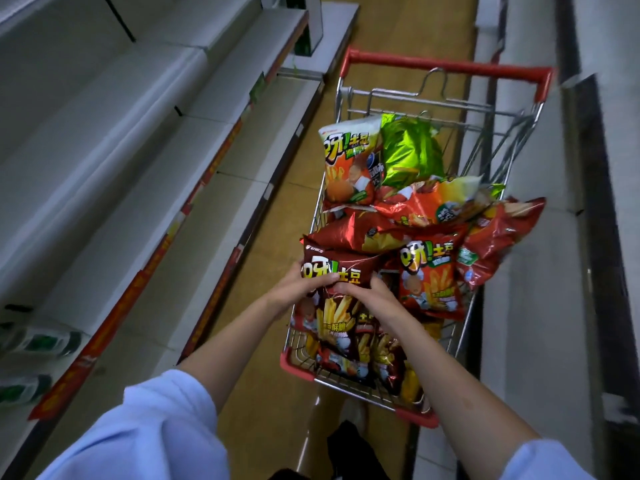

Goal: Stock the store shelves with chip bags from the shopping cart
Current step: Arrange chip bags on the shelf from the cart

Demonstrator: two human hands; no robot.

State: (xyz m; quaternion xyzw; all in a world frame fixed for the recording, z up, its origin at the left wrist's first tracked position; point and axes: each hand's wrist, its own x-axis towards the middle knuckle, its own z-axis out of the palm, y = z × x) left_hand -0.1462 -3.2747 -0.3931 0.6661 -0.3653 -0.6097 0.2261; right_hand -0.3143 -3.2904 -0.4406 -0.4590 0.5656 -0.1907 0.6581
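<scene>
A wire shopping cart with red trim stands in the aisle, heaped with several chip bags. A dark red bag with yellow fries printed on it sits at the near end. My left hand grips that bag's left upper edge. My right hand holds the same bag from the right, fingers curled over its top. Behind it lie an orange-red bag, a green bag and a white-topped orange bag.
Grey store shelves with red price strips run along the left, mostly bare; a few white and green packs lie on a lower shelf at the left edge. More shelving lines the right. The yellow floor shows between them.
</scene>
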